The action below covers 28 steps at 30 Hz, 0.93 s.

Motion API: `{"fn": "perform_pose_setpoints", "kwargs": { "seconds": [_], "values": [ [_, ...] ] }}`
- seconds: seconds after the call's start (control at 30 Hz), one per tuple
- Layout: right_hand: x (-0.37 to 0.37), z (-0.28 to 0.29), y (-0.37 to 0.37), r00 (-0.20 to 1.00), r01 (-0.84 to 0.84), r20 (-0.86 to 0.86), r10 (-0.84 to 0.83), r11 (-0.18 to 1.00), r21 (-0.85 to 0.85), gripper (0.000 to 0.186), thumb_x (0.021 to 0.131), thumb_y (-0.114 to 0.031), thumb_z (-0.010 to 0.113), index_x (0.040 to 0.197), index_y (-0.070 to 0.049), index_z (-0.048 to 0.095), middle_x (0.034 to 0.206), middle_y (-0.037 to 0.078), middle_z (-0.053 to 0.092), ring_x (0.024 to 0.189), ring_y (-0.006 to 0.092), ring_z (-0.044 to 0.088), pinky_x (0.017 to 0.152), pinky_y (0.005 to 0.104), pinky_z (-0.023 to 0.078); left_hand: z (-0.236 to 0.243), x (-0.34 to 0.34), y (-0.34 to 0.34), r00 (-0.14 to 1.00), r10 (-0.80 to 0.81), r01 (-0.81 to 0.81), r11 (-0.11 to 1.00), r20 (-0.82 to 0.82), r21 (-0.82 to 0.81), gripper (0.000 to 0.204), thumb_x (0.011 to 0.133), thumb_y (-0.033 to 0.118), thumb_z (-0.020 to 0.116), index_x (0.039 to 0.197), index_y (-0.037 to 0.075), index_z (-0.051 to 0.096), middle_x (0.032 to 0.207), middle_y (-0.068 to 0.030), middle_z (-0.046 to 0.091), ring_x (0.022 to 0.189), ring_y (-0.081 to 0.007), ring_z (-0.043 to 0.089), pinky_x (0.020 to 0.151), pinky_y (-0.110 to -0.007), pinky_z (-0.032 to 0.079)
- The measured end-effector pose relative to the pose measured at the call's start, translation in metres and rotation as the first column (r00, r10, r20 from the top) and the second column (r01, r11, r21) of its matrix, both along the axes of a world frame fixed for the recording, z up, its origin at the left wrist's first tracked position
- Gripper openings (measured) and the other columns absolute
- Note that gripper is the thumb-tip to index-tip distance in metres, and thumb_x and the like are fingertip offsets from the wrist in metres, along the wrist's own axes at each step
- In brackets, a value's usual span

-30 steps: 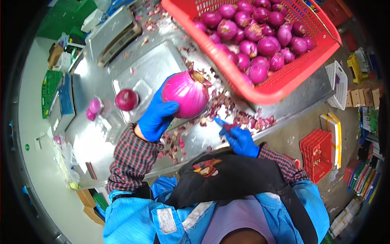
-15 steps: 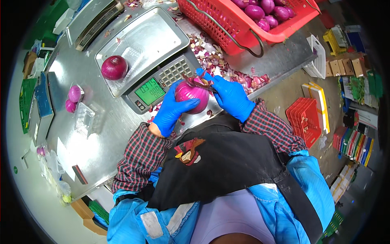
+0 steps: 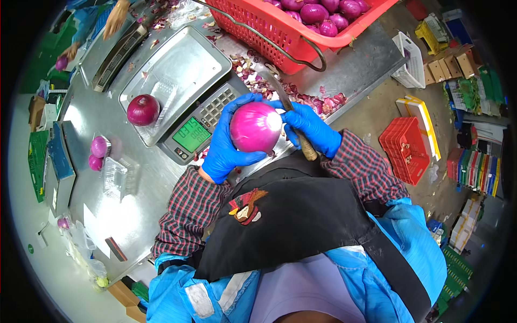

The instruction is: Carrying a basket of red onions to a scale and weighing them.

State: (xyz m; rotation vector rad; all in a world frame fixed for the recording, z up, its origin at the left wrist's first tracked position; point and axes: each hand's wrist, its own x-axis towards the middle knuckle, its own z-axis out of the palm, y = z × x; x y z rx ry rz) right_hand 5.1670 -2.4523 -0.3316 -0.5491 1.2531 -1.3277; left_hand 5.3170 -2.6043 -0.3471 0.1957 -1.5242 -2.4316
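My left hand (image 3: 223, 148), in a blue glove, is closed around a large shiny purple onion (image 3: 252, 128) whose pale cut end faces right. In my right hand (image 3: 315, 128), gloved alike, is a knife (image 3: 286, 96) with a curved blade and a worn brown handle. Its blade points up and away, just right of the onion. Beyond my left hand stands a scale (image 3: 186, 81) with a lit green display. A darker red onion (image 3: 143, 110) rests in a clear plastic tray at the left of its metal pan.
A red basket (image 3: 258, 36) full of purple onions stands at the back. Loose peelings (image 3: 323, 102) lie along the table edge. At left are two onions (image 3: 97, 153) in a clear tray and an empty clear tray (image 3: 116, 177). Another person's hand (image 3: 117, 19) shows at the far left.
The onion has turned, so its pale cut end shows and the loose skin on it is gone. The knife has swung upright. Another person's hands have come into view at upper left.
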Motion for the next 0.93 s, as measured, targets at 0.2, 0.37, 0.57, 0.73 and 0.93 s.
{"fn": "perform_pose_setpoints", "kwargs": {
  "seconds": [0.2, 0.37, 0.57, 0.73, 0.93],
  "values": [
    [0.006, 0.013, -0.018, 0.956, 0.079, -0.274, -0.102, 0.992, -0.096, 0.07, 0.066, -0.008, 0.074, 0.13, -0.01, 0.044, 0.105, 0.005, 0.059, 0.065, 0.0078, 0.055, 0.061, 0.0197, 0.046, 0.001, 0.006, -0.017, 0.968, -0.136, 0.129, 0.991, 0.211, 0.046, 0.092, 0.065, 0.02, 0.077, 0.138, 0.008, 0.022, 0.137, -0.0133, 0.032, 0.127, -0.0249, 0.032, 0.104, -0.036, 0.029],
    [-0.002, 0.006, -0.025, 0.578, -0.239, -0.808, -0.114, 0.923, -0.301, 0.058, 0.075, -0.005, 0.064, 0.128, -0.013, 0.044, 0.128, 0.007, 0.048, 0.114, 0.0237, 0.048, 0.093, 0.0321, 0.042, 0.005, 0.005, -0.02, 0.975, -0.073, -0.074, 0.783, 0.209, 0.617, 0.076, 0.069, 0.015, 0.072, 0.133, 0.008, 0.031, 0.127, -0.0123, 0.042, 0.116, -0.0231, 0.044, 0.097, -0.034, 0.039],
    [-0.008, 0.022, -0.022, 0.106, -0.226, -0.981, 0.164, 0.964, 0.137, 0.065, 0.077, -0.002, 0.056, 0.134, -0.025, 0.036, 0.126, 0.003, 0.048, 0.084, 0.0251, 0.062, 0.06, 0.0303, 0.052, 0.003, 0.006, -0.021, 0.964, 0.084, -0.071, 0.996, 0.254, -0.058, 0.079, 0.059, 0.015, 0.08, 0.125, 0.006, 0.037, 0.119, -0.0101, 0.048, 0.109, -0.0199, 0.049, 0.094, -0.032, 0.041],
    [-0.002, 0.016, -0.032, -0.093, -0.186, -0.975, 0.203, 0.958, 0.217, 0.071, 0.074, -0.002, 0.056, 0.135, -0.029, 0.032, 0.124, 0.001, 0.05, 0.072, 0.0245, 0.062, 0.05, 0.0309, 0.049, 0.009, 0.004, -0.015, 0.961, -0.021, 0.009, 0.999, 0.275, 0.046, 0.077, 0.061, 0.015, 0.079, 0.125, 0.004, 0.037, 0.118, -0.0099, 0.049, 0.109, -0.0199, 0.05, 0.093, -0.033, 0.042],
    [-0.01, -0.009, -0.022, -0.13, -0.238, -0.977, 0.17, 0.951, 0.197, 0.085, 0.07, 0.001, 0.056, 0.14, -0.029, 0.02, 0.121, 0.005, 0.05, 0.071, 0.021, 0.063, 0.045, 0.0292, 0.048, -0.002, 0.003, -0.012, 0.942, -0.153, 0.113, 0.982, 0.3, 0.149, 0.076, 0.062, 0.017, 0.078, 0.126, 0.006, 0.037, 0.118, -0.0093, 0.049, 0.109, -0.0203, 0.049, 0.095, -0.034, 0.04]
  ]
}}
